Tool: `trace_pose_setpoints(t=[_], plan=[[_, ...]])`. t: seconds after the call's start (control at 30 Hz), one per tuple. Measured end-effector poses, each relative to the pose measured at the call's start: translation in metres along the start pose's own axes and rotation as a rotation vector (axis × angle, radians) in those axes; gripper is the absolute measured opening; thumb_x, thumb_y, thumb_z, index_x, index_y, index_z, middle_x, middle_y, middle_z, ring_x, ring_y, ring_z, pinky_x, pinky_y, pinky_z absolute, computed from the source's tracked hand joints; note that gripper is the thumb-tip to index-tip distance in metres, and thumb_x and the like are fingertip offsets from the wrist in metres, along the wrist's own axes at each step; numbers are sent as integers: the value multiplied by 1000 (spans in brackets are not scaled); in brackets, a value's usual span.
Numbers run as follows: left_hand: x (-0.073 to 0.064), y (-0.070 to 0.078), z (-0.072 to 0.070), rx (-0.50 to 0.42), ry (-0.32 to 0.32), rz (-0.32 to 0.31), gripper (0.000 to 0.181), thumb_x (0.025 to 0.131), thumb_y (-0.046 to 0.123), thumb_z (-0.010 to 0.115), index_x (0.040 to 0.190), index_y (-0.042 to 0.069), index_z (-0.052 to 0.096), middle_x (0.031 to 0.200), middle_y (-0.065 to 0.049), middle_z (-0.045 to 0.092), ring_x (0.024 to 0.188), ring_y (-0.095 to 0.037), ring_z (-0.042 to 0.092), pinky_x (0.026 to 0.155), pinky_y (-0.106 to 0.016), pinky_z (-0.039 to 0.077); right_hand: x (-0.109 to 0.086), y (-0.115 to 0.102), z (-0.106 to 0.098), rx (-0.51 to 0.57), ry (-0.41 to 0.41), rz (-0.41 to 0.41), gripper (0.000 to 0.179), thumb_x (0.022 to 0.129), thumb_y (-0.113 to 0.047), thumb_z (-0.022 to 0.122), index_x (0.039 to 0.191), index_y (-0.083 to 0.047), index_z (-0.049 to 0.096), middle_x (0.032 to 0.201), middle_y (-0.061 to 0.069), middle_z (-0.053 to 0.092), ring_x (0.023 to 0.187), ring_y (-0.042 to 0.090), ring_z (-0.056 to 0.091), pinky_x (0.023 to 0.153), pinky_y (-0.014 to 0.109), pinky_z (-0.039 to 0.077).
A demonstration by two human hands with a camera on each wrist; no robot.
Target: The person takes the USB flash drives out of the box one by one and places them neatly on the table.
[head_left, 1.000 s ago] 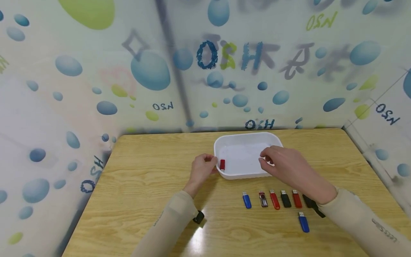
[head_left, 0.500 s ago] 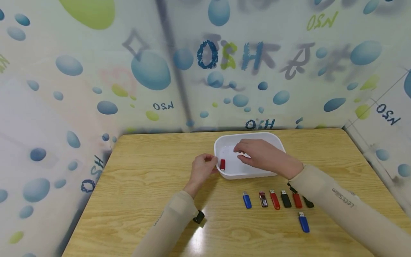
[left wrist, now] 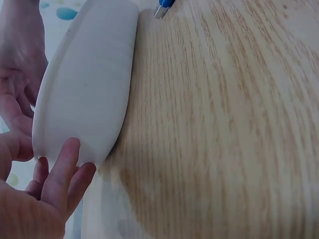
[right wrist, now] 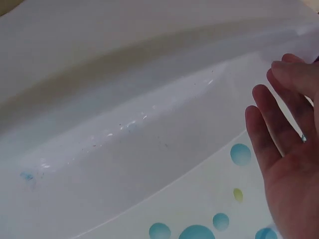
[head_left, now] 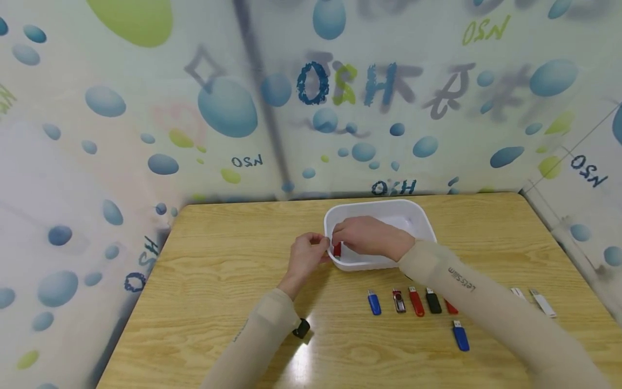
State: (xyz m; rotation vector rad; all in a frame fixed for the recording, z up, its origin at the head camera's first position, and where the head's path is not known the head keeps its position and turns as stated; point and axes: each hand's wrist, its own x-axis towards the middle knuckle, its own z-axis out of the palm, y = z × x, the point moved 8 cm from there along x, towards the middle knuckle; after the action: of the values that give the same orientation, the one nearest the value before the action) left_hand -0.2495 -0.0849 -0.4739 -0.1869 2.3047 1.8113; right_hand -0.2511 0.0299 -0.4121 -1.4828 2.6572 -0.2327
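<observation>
Near the back of the wooden table sits a white plastic tray (head_left: 389,258). My left hand (head_left: 306,253) grips its left end; in the left wrist view the thumb is at the rim and the fingers (left wrist: 62,174) lie against the outer wall. A red USB stick (head_left: 337,250) lies inside the tray's left end. My right hand (head_left: 366,235) reaches in over it, fingertips right at the stick's upper end. In the right wrist view that hand's long fingers (right wrist: 269,107) are extended and the thumb lies close to the index finger. The stick is mostly out of that view.
In front of the tray lie a blue stick (head_left: 374,302), a silver-and-red swivel stick (head_left: 399,301), a red one (head_left: 416,301) and a black one (head_left: 433,301). Another blue stick (head_left: 460,336) lies nearer. A white stick (head_left: 542,303) is at right. The right sleeve covers part of the row.
My right hand has moved left across the tray, from its right side to the red USB stick at the left end. My left hand stays on the tray's left end.
</observation>
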Motion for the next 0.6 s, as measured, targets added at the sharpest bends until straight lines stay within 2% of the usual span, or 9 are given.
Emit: trace_pose_setpoints(t=[0.27, 0.43, 0.6], plan=[[1, 0, 1, -3, -8, 21, 24, 99, 11, 62, 110, -10, 67, 116, -23, 67, 81, -29, 76, 75, -37, 66, 7, 4, 16, 109, -104, 60, 23, 96, 0, 70, 112, -15, 79, 106, -1, 75, 96, 13, 67, 96, 31, 57], [1, -1, 0, 8, -9, 9, 25, 99, 13, 62, 111, -8, 67, 118, -22, 67, 82, -28, 76, 75, -36, 66, 8, 8, 25, 95, -125, 78, 23, 96, -4, 73, 114, -16, 79, 106, -2, 75, 94, 13, 65, 98, 31, 57], [0, -1, 0, 11, -3, 19, 25, 99, 13, 62, 110, -9, 67, 118, -22, 67, 81, -30, 76, 74, -38, 66, 12, 11, 31, 73, -138, 94, 16, 94, -12, 78, 109, -18, 80, 97, -3, 71, 82, 12, 58, 86, 26, 56]])
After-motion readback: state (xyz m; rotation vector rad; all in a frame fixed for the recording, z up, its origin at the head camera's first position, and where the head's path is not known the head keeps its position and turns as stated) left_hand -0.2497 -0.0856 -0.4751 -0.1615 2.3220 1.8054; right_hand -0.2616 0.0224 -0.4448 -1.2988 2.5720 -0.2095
